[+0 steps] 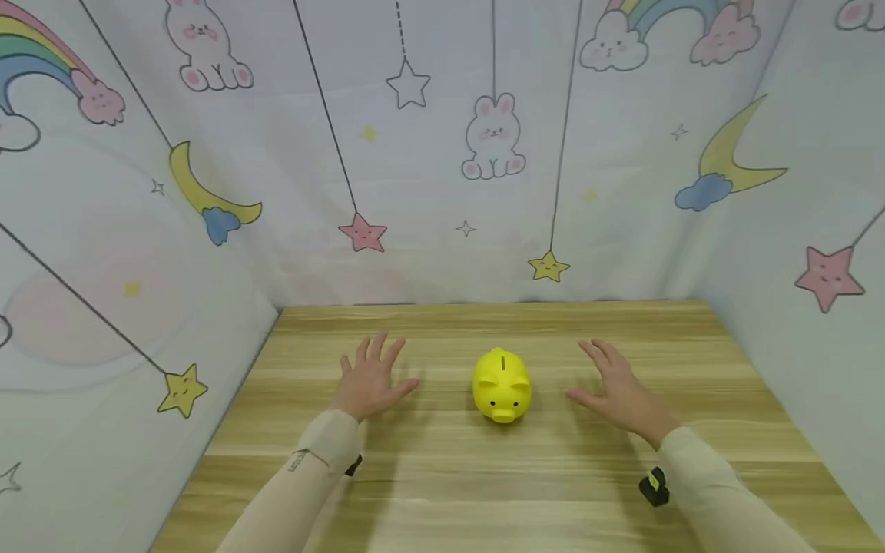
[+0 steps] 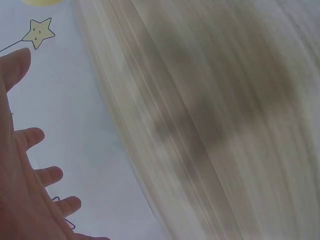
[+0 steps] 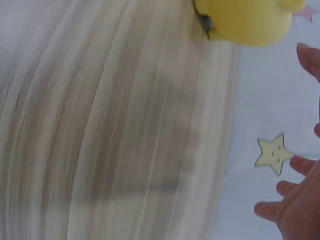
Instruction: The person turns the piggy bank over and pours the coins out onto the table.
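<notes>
The smooth yellow plastic-looking piggy bank (image 1: 502, 386), lower centre-right in the head view, is probably light, stiff and slippery; cup its rounded sides. Left hand (image 1: 369, 384) and right hand (image 1: 622, 395), fingers spread, hold nothing.

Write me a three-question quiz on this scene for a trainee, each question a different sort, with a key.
1. Fill the gap: in the head view, the pig is on the table, between the left hand and the ____.
2. Multiple choice: which wrist view shows part of the pig?
(a) left only
(b) right only
(c) both
3. True or false: the left hand grips the pig.

Key
1. right hand
2. b
3. False; the left hand is apart from the pig, its fingers spread.
</notes>
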A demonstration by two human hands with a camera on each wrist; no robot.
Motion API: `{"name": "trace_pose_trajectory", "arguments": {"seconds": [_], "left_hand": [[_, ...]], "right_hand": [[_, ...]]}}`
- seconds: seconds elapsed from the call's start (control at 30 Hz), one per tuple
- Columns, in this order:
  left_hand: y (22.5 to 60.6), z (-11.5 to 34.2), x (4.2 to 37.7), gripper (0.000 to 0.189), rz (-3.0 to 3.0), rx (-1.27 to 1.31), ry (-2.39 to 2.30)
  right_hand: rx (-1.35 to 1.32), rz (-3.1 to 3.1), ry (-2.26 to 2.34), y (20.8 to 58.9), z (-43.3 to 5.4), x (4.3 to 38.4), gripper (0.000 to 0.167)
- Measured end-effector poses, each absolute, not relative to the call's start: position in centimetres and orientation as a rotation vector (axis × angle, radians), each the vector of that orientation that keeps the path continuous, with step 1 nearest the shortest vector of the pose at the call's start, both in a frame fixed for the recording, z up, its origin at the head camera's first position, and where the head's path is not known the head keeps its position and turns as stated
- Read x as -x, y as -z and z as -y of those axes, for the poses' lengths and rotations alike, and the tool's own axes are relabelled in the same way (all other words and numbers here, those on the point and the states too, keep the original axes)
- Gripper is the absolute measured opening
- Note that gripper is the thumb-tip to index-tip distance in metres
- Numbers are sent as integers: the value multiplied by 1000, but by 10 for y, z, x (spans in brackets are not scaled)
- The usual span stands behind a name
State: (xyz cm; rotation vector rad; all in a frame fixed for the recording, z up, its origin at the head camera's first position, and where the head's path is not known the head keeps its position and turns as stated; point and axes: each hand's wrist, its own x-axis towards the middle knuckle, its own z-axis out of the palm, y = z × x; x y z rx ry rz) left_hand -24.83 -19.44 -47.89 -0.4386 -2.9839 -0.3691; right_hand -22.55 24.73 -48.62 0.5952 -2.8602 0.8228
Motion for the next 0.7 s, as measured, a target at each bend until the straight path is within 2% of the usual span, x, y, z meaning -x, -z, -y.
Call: {"name": "trace_pose_trajectory", "arguments": {"seconds": [0.3, 0.5, 0.7], "left_hand": [[477, 194, 238, 74, 3037, 416, 579], [480, 192, 232, 70, 3019, 445, 973], [482, 190, 223, 66, 2905, 313, 1391]], "right_hand": [[-879, 2760, -1005, 499, -195, 236, 113], [-939, 2741, -1095, 513, -172, 245, 122], [-992, 2625, -1261, 526, -157, 246, 122]]}}
